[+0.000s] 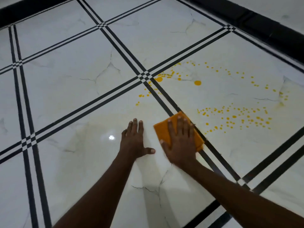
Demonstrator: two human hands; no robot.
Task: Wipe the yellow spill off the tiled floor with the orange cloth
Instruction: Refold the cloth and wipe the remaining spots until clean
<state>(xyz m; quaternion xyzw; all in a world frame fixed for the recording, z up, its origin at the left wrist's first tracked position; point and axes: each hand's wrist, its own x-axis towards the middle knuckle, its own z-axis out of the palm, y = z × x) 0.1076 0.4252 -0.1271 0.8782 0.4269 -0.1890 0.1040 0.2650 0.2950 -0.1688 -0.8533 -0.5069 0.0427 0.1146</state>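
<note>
Most of the floor [65, 96] under me looks wiped, with only a faint yellowish haze, possibly residue. Plenty of spill [233, 117] remains: droplets scattered ahead and right of my cloth [164, 130], across the black tile lines [164, 96]. My right hand [180, 142] presses flat, fingers spread, on the cloth. My left hand [133, 142] rests open on bare tile. Nothing blocks the way.

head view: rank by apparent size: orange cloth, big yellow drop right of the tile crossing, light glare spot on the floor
1. orange cloth, largest, though the right hand covers part of it
2. big yellow drop
3. light glare spot
The last two look alike; the nearer glare makes that order unsure.
</note>
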